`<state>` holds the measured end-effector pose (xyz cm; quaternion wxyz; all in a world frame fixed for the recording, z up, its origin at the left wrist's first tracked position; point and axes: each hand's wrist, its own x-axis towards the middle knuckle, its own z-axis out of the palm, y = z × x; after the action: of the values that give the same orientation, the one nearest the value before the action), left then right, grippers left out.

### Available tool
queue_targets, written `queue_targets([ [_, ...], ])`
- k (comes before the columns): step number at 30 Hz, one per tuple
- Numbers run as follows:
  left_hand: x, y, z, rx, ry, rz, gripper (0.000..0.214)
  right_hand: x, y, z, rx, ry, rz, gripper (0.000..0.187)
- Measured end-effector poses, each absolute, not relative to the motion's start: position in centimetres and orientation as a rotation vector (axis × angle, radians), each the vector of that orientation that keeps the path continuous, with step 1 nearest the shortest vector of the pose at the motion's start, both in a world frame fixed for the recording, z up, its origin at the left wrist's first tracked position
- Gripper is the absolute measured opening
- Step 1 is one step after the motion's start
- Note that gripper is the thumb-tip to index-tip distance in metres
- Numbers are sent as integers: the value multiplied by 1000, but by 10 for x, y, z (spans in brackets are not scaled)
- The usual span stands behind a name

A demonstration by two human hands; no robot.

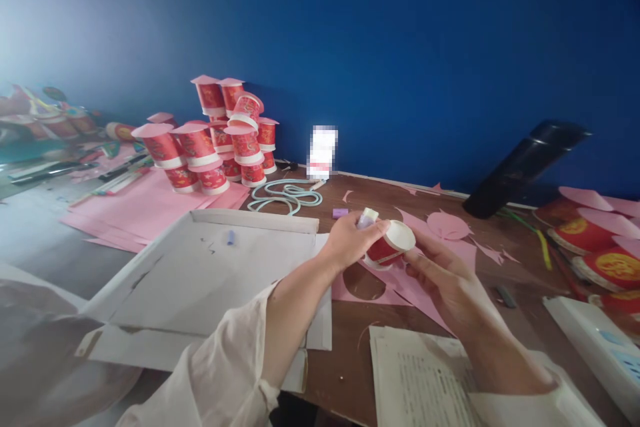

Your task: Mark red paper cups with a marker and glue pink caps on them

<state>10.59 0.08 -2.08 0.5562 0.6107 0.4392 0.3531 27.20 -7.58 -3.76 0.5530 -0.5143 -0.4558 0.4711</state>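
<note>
A red paper cup [384, 252] lies tilted between my two hands above the table, its round white end facing up and to the right. My left hand [350, 238] is closed round a glue stick [369, 216] with a pale tip, and its thumb reaches the cup's rim. From the other side, the fingers of my right hand [440, 275] grip the cup. A small purple cap [341, 213] lies just beyond my left hand. Beneath the cup are pink paper sheets [370, 290] with round holes cut out, and a pink paper disc [449, 225] rests behind.
Red cups with pink paper tops [245, 145] stand stacked at the back left, beside pink sheets [125, 203]. An open white box [175, 293] lies left. A black bottle [525, 170], more red cups [613, 263], a power strip [595, 347] and printed papers [420, 373] are rightward.
</note>
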Motion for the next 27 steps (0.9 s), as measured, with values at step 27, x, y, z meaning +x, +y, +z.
queue_targets([
  [27,113,8,-35,1229,916,770,28,276,-72,-45,-1199,-916,1286,39],
])
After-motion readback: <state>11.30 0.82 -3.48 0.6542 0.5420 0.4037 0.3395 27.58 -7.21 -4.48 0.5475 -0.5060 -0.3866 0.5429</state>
